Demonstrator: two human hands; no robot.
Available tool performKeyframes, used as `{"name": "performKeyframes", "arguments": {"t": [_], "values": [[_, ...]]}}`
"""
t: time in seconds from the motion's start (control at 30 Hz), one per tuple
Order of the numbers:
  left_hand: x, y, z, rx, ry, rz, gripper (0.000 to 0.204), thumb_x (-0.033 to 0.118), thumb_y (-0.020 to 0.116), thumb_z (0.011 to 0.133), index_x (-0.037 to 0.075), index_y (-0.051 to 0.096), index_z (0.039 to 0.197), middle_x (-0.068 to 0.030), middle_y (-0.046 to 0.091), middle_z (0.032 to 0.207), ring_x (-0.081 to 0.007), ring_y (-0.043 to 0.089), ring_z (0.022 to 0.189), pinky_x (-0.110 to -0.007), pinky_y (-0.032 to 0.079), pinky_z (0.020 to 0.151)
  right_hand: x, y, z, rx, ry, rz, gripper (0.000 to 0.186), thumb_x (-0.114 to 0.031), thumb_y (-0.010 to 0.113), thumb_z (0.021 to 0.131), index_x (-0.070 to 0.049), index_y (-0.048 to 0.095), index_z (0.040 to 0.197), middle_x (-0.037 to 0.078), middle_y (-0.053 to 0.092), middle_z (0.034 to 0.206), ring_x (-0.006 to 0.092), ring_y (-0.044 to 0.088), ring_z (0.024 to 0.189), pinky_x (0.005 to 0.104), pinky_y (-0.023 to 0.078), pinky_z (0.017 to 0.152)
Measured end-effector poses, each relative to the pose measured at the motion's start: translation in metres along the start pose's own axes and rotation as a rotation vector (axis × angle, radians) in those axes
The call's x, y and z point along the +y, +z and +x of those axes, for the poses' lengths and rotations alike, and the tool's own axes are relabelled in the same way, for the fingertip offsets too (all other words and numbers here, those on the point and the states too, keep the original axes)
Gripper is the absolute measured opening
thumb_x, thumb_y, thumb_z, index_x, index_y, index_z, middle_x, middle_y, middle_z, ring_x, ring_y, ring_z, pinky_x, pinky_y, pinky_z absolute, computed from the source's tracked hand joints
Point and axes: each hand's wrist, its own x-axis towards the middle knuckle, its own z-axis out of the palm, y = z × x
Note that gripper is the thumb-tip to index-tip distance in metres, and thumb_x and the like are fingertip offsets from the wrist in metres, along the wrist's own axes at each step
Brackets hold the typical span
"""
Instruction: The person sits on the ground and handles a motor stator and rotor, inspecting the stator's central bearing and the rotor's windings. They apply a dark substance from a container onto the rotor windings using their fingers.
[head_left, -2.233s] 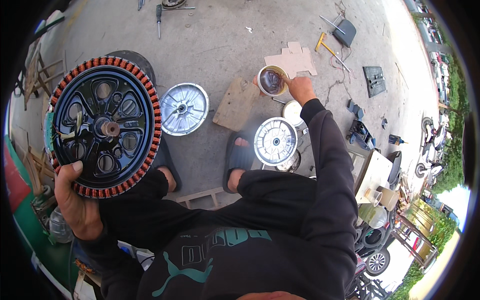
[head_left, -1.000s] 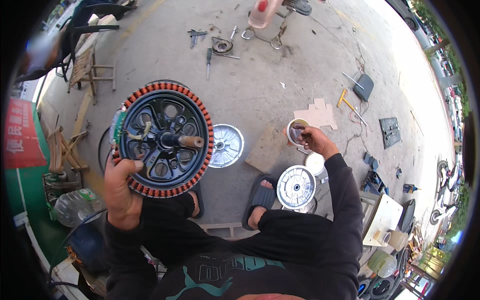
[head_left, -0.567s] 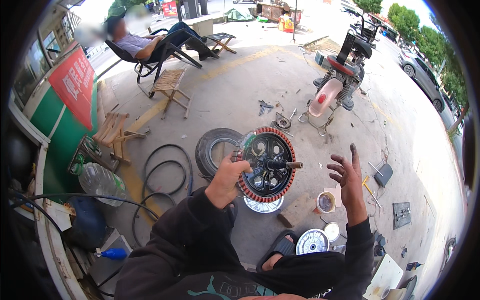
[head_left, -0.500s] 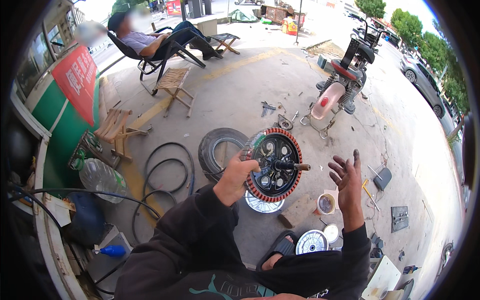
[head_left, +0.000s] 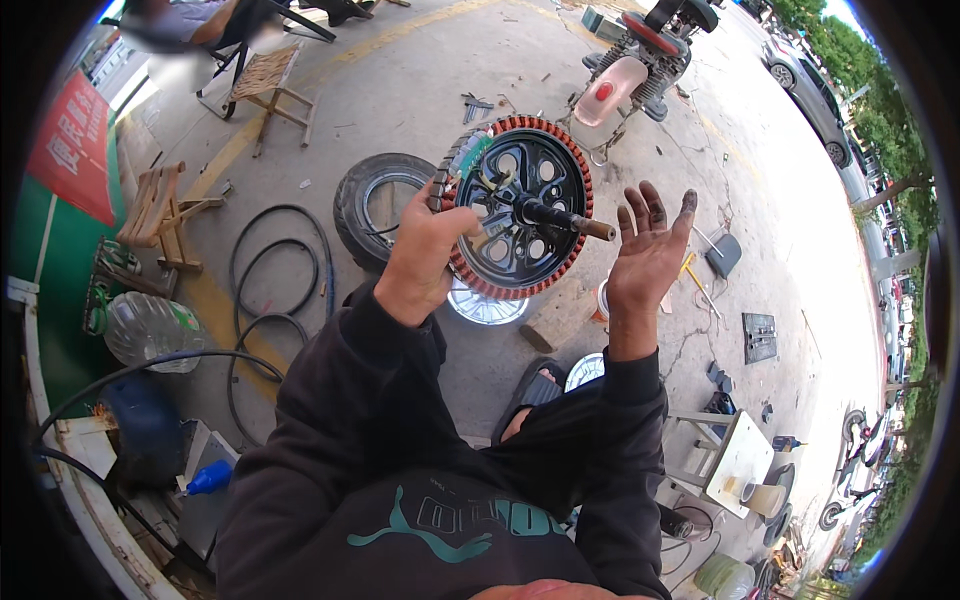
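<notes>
Left hand [head_left: 420,255]: closed on the left rim of the black spoked metal disc with a ring of copper-red windings [head_left: 515,205]; thumb on the front face, remaining fingers mostly hidden behind. The disc is held up in front of the person, face and shaft toward the right. Caution: a one-sided rim grip on what is probably a heavy part may let it rotate or slip.

The green circuit board [head_left: 470,160] sits at the upper left rim, close to this grip. Squeezing or shifting the fingers there could strain the board or its leads.

Right hand [head_left: 648,250]: empty, fingers spread, palm turned up, fingertips darkened. It is near the tip of the brown-ended steel shaft [head_left: 570,220]; contact could transfer residue to clean surfaces.

Below the disc lie the round silver ribbed metal cover [head_left: 488,304] and the rectangular brown wooden block [head_left: 558,315]. If the disc is dropped, either could chip the windings.

Farther off, the black rubber tyre [head_left: 352,215] and the coiled black hose [head_left: 240,290] lie on the concrete ground; the hose could catch a foot.
</notes>
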Motion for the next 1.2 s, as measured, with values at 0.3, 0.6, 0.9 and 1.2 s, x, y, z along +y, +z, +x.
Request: {"name": "performKeyframes", "arguments": {"t": [0.3, 0.6, 0.9, 1.2], "values": [[0.019, -0.022, -0.014, -0.079, 0.170, 0.149, 0.047, -0.011, 0.051, 0.072, -0.008, 0.059, 0.117, -0.0146, 0.070, 0.101, -0.0219, 0.072, 0.086, -0.034, 0.060, 0.080, -0.020, -0.012, -0.045, -0.554, 0.083, 0.050, 0.082, -0.067, 0.015, 0.101, -0.006, 0.068, 0.119, 0.026, 0.047, 0.145, 0.0376, 0.048, 0.131, 0.0442, 0.039, 0.107], [0.022, -0.022, 0.000, -0.148, 0.078, -0.018, 0.055, -0.008, 0.052, 0.070, -0.009, 0.054, 0.125, -0.0176, 0.068, 0.107, -0.0268, 0.071, 0.090, -0.040, 0.061, 0.083, -0.041, 0.015, -0.084, -0.600, 0.318, 0.174, 0.110, -0.085, 0.016, 0.089, 0.010, 0.057, 0.127, 0.007, 0.053, 0.070, 0.0149, 0.049, 0.065, 0.0271, 0.038, 0.062], [0.012, -0.012, 0.007, -0.122, 0.110, 0.038, 0.054, -0.010, 0.052, 0.069, -0.006, 0.058, 0.122, -0.0142, 0.070, 0.104, -0.0258, 0.072, 0.089, -0.038, 0.060, 0.084, -0.035, 0.018, -0.082, -0.578, 0.469, 0.515, 0.094, -0.069, 0.014, 0.101, 0.012, 0.052, 0.129, 0.007, 0.047, 0.062, 0.0143, 0.041, 0.053, 0.0274, 0.036, 0.055], [0.011, -0.020, 0.014, -0.158, 0.095, 0.214, 0.044, -0.008, 0.053, 0.074, -0.006, 0.062, 0.117, -0.0112, 0.071, 0.099, -0.0192, 0.070, 0.088, -0.034, 0.059, 0.084, -0.039, 0.000, -0.057, -0.615, 0.315, -0.013, 0.096, -0.073, 0.015, 0.099, 0.009, 0.057, 0.126, -0.001, 0.034, 0.054, 0.0080, 0.023, 0.047, 0.0227, 0.024, 0.044]]}}
